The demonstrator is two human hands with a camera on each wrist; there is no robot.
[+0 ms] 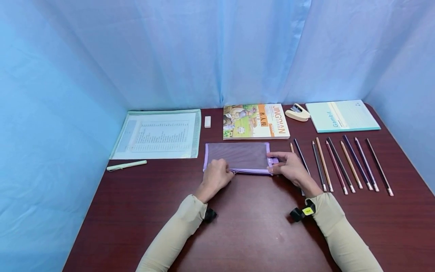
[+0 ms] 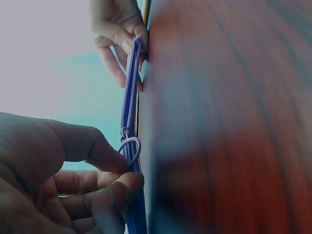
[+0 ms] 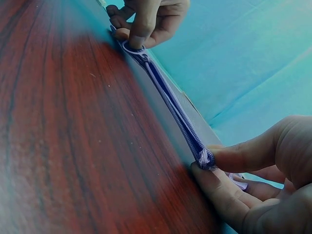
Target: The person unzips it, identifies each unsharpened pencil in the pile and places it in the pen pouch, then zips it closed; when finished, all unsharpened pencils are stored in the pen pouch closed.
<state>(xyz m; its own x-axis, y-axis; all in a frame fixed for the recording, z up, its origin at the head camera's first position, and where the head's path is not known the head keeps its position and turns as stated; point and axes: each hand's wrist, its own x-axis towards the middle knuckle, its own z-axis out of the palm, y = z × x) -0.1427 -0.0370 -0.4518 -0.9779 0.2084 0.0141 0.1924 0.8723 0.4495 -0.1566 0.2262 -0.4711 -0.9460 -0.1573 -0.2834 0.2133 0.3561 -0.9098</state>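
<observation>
A purple mesh zipper pouch (image 1: 238, 155) lies flat on the table, its zipper edge toward me. My left hand (image 1: 216, 176) pinches the ring-shaped zipper pull (image 2: 138, 146) between thumb and fingers, left of the middle of that edge. My right hand (image 1: 290, 168) holds the pouch's near right corner, with the zipper's end (image 3: 204, 158) between thumb and fingers. From the slider to that corner the two rows of zipper teeth (image 3: 170, 100) stand apart. Beside the right fingers a small purple tab (image 1: 273, 161) sticks out. What is inside the pouch cannot be made out.
Several pencils (image 1: 350, 164) lie in a row at the right, some close by my right wrist. Along the back are a document pouch (image 1: 159, 134), an eraser (image 1: 207, 121), a book (image 1: 255, 121), a stapler (image 1: 297, 112) and a notebook (image 1: 343, 116). A pen (image 1: 127, 165) lies at the left.
</observation>
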